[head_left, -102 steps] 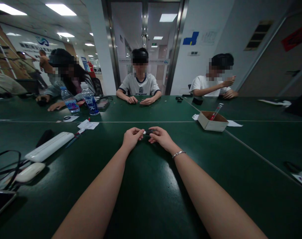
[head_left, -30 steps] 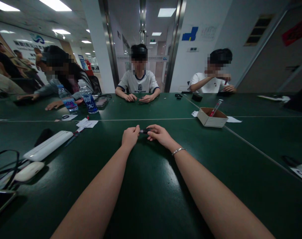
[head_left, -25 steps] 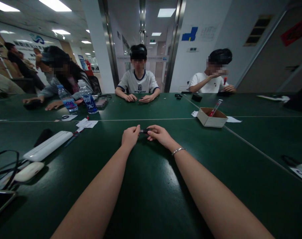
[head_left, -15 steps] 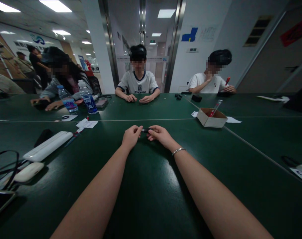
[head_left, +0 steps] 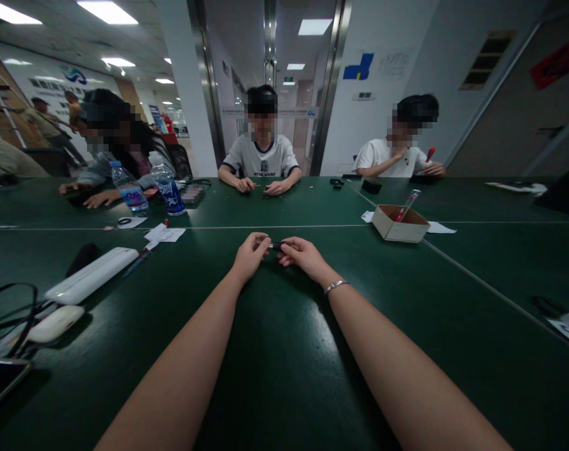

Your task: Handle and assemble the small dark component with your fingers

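Between my hands, above the green table (head_left: 284, 351), is a small black stick with a silvery end (head_left: 277, 246); its exact kind is too small to make out. My left hand (head_left: 250, 255) pinches the silvery end with thumb and fingertips. At the black end, my right hand (head_left: 303, 255) grips with thumb and forefinger, its other fingers curled below. The fingers cover both ends of the stick. A silver bracelet (head_left: 337, 286) circles my right wrist.
An open cardboard box (head_left: 399, 224) with a red-and-clear tool stands to the right. On the left lie a white power bank-like block (head_left: 91, 274), a white rounded device (head_left: 56, 324), cables and papers. Two bottles (head_left: 170, 191) stand farther back. Several people sit across the table.
My left fingertips have shifted slightly along the stick toward my right hand, covering more of its silvery end. My right hand keeps its hold.
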Demonstrator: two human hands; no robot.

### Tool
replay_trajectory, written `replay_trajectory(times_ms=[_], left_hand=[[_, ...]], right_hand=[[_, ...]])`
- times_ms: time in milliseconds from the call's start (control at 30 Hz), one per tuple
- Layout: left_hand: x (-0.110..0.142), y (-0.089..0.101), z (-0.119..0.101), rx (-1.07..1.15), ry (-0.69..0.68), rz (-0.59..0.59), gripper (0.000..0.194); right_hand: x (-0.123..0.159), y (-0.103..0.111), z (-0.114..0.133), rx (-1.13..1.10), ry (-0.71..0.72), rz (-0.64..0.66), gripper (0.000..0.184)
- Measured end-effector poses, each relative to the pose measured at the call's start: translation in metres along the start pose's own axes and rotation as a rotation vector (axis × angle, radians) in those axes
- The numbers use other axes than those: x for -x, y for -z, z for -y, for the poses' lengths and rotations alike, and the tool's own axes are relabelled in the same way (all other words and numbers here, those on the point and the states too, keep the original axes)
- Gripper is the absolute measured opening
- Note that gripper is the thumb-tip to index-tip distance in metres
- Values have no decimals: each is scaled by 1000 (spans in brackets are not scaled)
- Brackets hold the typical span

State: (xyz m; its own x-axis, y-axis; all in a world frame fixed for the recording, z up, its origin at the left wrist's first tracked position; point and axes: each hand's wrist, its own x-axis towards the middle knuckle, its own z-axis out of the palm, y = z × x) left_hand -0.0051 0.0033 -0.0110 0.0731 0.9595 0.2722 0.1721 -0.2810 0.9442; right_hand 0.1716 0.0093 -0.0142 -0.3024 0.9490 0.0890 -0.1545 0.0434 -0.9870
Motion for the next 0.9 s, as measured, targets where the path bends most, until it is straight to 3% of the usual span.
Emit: replay_trajectory(times_ms=[767,900], left_hand=[[0,1,3,-98,-13,16,27],[0,0,4,-74,-64,0,25]], right_hand=[[1,-1,1,2,-3,12,21],[1,0,1,2,-10,12,21]])
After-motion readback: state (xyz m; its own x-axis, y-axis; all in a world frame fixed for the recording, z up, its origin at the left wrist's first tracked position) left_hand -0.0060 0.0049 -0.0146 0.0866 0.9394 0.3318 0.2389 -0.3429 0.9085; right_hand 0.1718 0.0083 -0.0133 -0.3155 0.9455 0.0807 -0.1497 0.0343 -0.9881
